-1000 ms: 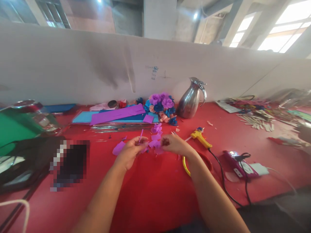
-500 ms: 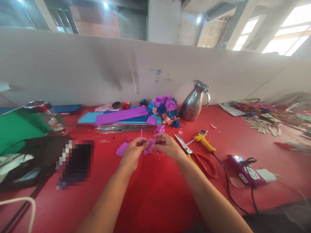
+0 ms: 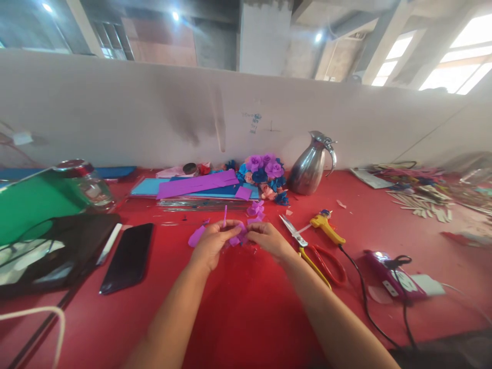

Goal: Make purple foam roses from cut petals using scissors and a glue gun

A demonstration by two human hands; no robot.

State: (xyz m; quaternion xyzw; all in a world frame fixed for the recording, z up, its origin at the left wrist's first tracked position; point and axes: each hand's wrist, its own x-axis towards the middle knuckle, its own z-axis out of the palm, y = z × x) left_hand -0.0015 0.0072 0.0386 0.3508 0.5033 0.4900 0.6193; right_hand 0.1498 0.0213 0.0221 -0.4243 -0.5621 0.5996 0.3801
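Over the red table (image 3: 246, 307), my left hand (image 3: 212, 242) and my right hand (image 3: 268, 238) meet, fingers pinched on a small purple paper piece (image 3: 239, 236). A thin purple strip (image 3: 225, 216) sticks up from my left fingers. A loose purple petal (image 3: 196, 236) lies just left of my left hand. More purple scraps (image 3: 255, 210) sit right behind my hands.
Scissors (image 3: 313, 248) with red and yellow handles and a yellow glue gun (image 3: 326, 227) lie to the right. Behind are purple and blue sheets (image 3: 198, 184), paper flowers (image 3: 263, 171) and a steel jug (image 3: 312, 164). A black phone (image 3: 128, 256) and a dark bag (image 3: 57, 251) lie left.
My hands have closed in on the purple piece and shifted slightly right in view. The scissors now show fully beside my right wrist. The view has tilted a little.
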